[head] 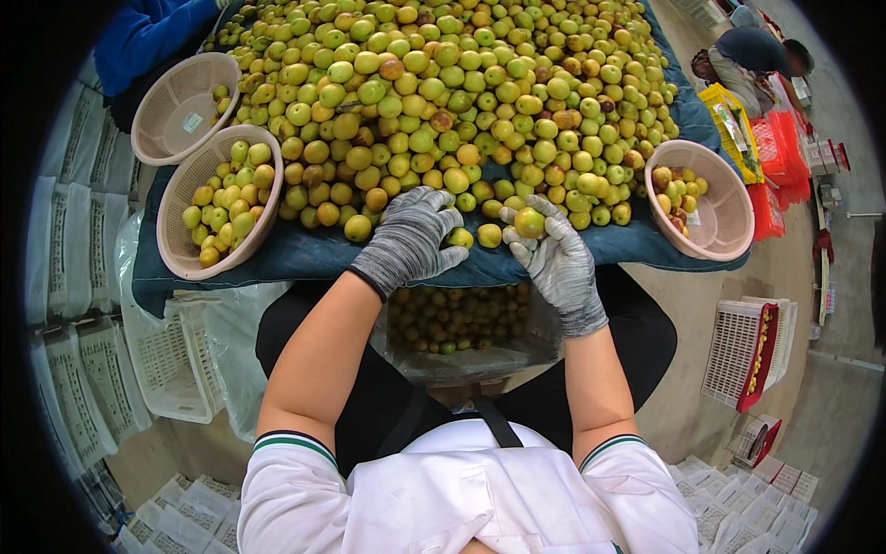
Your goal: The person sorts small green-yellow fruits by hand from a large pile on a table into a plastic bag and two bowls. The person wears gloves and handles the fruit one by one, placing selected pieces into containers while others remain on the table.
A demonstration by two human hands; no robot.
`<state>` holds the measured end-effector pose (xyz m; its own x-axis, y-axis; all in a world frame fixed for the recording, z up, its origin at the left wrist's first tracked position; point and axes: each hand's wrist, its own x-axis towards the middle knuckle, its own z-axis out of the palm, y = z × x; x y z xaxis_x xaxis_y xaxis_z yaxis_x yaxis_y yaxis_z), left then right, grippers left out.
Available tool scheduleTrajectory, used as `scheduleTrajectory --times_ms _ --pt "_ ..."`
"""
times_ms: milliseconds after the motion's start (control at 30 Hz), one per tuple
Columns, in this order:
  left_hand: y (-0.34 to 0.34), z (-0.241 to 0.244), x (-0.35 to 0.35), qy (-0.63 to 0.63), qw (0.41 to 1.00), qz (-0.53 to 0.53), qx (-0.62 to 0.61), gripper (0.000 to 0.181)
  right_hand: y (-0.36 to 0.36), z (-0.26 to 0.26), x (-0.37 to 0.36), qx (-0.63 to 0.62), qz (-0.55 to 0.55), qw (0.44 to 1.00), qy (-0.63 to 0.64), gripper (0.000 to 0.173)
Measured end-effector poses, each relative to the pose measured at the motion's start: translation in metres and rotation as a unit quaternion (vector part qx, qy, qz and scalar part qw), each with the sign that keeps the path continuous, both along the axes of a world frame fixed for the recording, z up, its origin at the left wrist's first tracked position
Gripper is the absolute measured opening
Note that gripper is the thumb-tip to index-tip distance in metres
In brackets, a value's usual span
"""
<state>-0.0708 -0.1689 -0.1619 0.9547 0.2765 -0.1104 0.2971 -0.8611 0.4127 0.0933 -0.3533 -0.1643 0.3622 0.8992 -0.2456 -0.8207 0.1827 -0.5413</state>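
Observation:
A large heap of small green-yellow fruits, which look like jujubes point(415, 104), lies on a table covered with dark blue cloth point(311, 256). My left hand point(415, 239), in a grey knit glove, rests palm down at the heap's front edge, fingers spread over the fruits; whether it grips one under the fingers is hidden. Gloved too, my right hand point(557, 256) is turned palm up and holds one yellow-green fruit point(529, 223) with a brownish patch at its fingers. Between the hands, two loose fruits point(489, 235) lie on the cloth.
Pink plastic baskets stand at the left point(169, 228), the far left point(142, 131) and the right point(737, 221), each with some fruits. Under the table edge is a lined container of fruits point(457, 325). White crates point(173, 360) stand left. A person in blue point(149, 38) sits upper left; another bends upper right.

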Motion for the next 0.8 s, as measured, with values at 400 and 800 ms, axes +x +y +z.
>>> scheduleTrajectory --times_ms 400,800 --pt "0.039 0.012 -0.014 -0.208 0.955 0.15 -0.147 0.03 -0.007 -0.002 0.008 -0.275 -0.057 0.811 -0.514 0.036" --pt "0.039 0.007 -0.027 -0.1 0.983 0.152 0.007 0.03 0.015 -0.012 -0.013 -0.332 0.0 0.438 -0.835 0.058"
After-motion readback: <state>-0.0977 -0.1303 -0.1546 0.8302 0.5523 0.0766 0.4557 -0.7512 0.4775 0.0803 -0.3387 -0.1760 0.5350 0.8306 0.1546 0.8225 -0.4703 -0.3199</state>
